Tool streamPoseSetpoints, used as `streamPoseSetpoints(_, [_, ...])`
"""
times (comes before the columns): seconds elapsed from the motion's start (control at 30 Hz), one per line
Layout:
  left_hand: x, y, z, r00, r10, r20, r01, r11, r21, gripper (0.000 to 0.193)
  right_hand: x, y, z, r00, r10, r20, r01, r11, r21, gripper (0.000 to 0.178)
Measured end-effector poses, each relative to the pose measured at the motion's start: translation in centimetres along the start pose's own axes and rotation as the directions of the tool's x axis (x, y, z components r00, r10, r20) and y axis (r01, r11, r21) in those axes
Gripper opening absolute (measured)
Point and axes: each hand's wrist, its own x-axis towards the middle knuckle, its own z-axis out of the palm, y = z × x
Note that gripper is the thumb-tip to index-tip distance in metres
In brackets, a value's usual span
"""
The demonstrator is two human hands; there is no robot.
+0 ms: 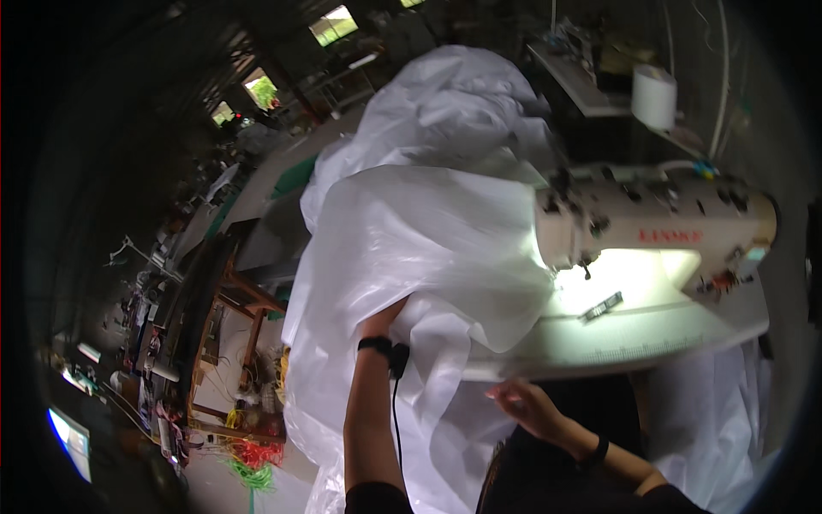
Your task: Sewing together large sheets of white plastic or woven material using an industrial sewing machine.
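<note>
A large white plastic-like sheet (411, 223) lies bunched over the sewing table and hangs down its left front. My left hand (390, 319) reaches in among its folds; a fold covers the fingers, so its grip is hidden. My right hand (524, 409) is just off the table's front edge, slightly blurred, with its fingers loosely apart and nothing visible in them. To the right stands a beige sewing machine (651, 227), its lamp lighting the needle area beside the sheet. A small dark object with pale markings (601, 307) lies on the white table top (651, 338).
More white sheet (711, 420) hangs below the table at right. A wooden frame (248, 317) stands at left, with red and green strands (253, 458) on the floor. Behind are a second work table (582, 86) and a white thread cone (653, 98).
</note>
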Motion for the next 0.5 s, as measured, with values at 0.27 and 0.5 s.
streamPoseSetpoints(0.27, [12.4, 1.7, 0.2, 0.993, -0.010, 0.116, 0.024, 0.993, -0.114, 0.049, 0.1, -2.6, -3.5, 0.973, -0.231, -0.025, 0.139, 0.666, -0.733, 0.018])
streamPoseSetpoints(0.5, [0.6, -4.4, -6.0, 0.933, 0.057, 0.354, 0.025, 0.975, -0.222, 0.056, 0.1, -1.6, -2.0, 0.973, -0.139, 0.186, 0.210, 0.870, -0.447, 0.020])
